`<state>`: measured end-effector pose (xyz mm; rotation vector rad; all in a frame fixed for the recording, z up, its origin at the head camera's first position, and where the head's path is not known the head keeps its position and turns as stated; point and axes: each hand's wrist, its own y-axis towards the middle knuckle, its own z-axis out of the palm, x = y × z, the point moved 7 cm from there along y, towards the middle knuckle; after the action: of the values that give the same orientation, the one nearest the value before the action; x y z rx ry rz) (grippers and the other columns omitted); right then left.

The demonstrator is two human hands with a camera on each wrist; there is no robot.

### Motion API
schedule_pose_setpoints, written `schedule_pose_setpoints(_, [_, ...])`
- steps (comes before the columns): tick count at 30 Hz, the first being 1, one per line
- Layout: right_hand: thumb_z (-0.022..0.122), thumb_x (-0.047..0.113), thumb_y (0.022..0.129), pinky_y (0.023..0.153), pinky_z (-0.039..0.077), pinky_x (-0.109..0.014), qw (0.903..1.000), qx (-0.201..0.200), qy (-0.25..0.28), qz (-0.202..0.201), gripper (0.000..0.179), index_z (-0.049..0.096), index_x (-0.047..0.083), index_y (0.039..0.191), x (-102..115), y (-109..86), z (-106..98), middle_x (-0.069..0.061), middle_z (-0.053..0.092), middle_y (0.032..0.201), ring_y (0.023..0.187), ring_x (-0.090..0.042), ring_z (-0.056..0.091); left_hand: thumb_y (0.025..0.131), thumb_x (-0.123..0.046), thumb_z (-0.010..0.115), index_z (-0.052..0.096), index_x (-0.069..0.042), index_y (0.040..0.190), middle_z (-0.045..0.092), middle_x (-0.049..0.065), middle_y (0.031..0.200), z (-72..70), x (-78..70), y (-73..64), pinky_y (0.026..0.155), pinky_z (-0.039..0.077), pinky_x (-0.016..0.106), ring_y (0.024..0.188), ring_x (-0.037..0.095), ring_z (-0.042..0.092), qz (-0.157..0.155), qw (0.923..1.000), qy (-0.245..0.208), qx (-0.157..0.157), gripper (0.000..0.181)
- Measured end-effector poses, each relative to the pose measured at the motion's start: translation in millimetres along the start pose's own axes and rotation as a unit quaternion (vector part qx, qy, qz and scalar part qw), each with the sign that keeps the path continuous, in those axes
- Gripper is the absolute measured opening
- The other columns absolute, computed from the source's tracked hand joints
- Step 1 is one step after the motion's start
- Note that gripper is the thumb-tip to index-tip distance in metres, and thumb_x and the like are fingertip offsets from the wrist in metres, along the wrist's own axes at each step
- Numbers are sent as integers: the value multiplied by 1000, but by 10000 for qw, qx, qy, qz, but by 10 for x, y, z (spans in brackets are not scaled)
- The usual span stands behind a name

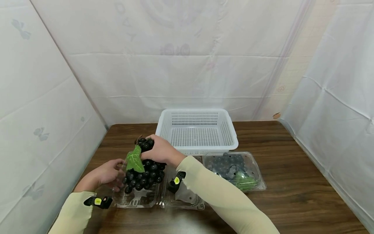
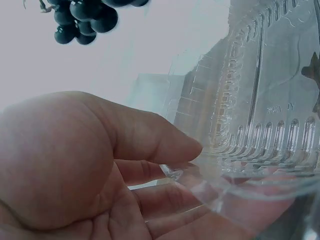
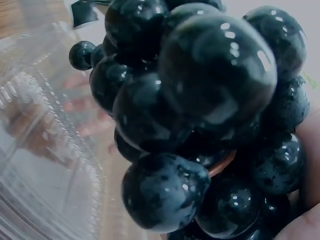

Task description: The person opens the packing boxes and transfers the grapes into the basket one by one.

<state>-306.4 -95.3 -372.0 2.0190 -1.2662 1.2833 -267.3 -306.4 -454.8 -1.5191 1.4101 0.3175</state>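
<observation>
My right hand (image 1: 160, 150) grips a bunch of black grapes (image 1: 144, 178) by its upper part. A green leaf (image 1: 135, 160) hangs on the bunch's left side. The grapes hang over an opened clear plastic clamshell box (image 1: 137, 202). At the box's left side, my left hand (image 1: 108, 174) holds its edge. The left wrist view shows the thumb on top of the clear rim (image 2: 235, 160) and the other fingers beneath it. Glossy grapes (image 3: 220, 70) fill much of the right wrist view, close to the box's ribbed wall (image 3: 60, 95).
A white slotted plastic basket (image 1: 194, 136) stands at the back of the wooden table (image 1: 292, 169). Right of the opened box is a closed clear clamshell (image 1: 258, 165) with dark grapes and something green inside. White sheets (image 1: 187, 74) enclose the table's back and sides.
</observation>
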Motion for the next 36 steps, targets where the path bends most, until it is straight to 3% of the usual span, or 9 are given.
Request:
schedule_pose_setpoints(3, [82, 26, 79, 83, 53, -33, 10000, -50, 30, -78, 66, 55, 20, 139, 36, -5, -113, -2, 63, 124, 101, -15, 59, 103, 3, 43, 28, 10, 149, 53, 36, 129, 9, 4, 2, 64, 62, 47, 78, 29, 72, 5, 10000, -66, 28, 50])
schedule_pose_setpoints(7, [81, 25, 80, 88, 53, -32, 9998, -138, 133, -113, 67, 54, 18, 141, 71, -16, -249, -5, 63, 128, 105, -16, 59, 104, 3, 41, 27, 10, 149, 60, 32, 118, 22, 9, 2, 63, 62, 47, 75, 30, 70, 77, 9998, -140, 70, 48])
schedule_pose_setpoints(13, [80, 23, 82, 80, 54, -33, 9993, -261, 271, -52, 65, 53, 17, 141, 27, -15, -396, -5, 61, 127, 99, -18, 60, 105, 3, 38, 26, 10, 149, 64, 28, 114, 26, 4, 0, 63, 61, 46, 74, 29, 69, 129, 9998, -108, 57, 47])
schedule_pose_setpoints(20, [81, 27, 81, 96, 54, -41, 9993, -317, 220, -24, 70, 51, 16, 144, 36, -21, -629, -8, 56, 142, 118, -22, 58, 104, 3, 40, 33, 9, 147, 63, 25, 109, 29, -18, -16, 62, 61, 45, 75, 28, 68, 116, 9999, -66, -39, 44])
schedule_pose_setpoints(36, [79, 24, 82, 108, 47, -49, 9956, -753, 552, 115, 72, 47, 14, 146, 24, 71, -1272, -9, 48, 150, 134, -30, 50, 103, 3, 43, 30, 9, 147, 61, 29, 113, 31, -5, 10, 62, 62, 45, 80, 29, 68, 12, 9999, -100, -108, 46])
